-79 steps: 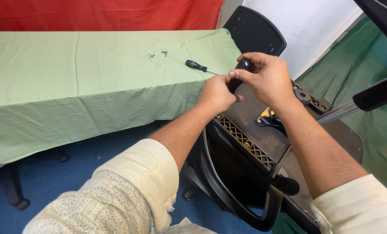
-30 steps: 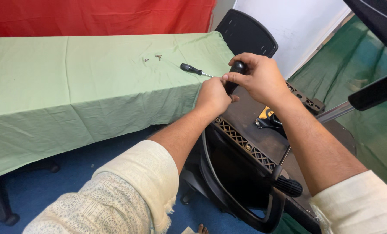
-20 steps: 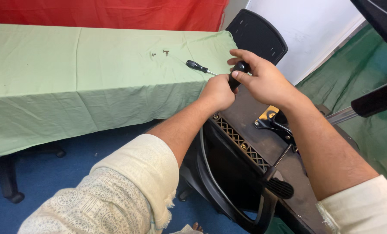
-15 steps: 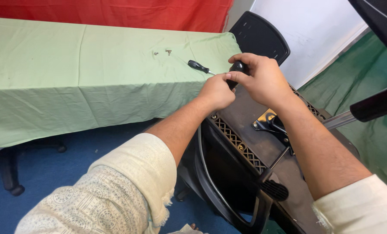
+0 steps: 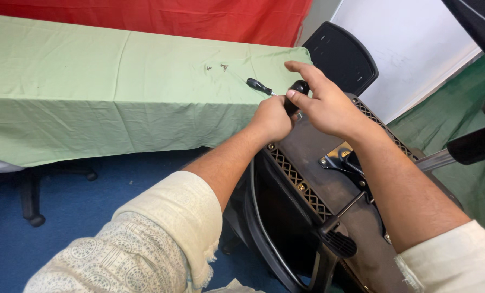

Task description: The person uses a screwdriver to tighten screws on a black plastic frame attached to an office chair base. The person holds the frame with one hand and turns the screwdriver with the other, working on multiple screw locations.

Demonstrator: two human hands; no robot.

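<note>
One overturned black office chair, its brown underside facing up, lies just beside one table draped in a pale green cloth. Both hands work at the chair's upper edge. The left hand is closed in a fist around the lower part of one black-handled screwdriver, which stands upright against the chair base. The right hand rests its fingertips on the screwdriver's rounded top, thumb and forefinger pinching it, the remaining fingers loosely spread.

On the cloth lie one second black-handled screwdriver, near the left hand, and two small metal screws, close together and further from the edge. One black lever with a ribbed grip projects from the chair underside. One black metal bracket sits at its centre.
</note>
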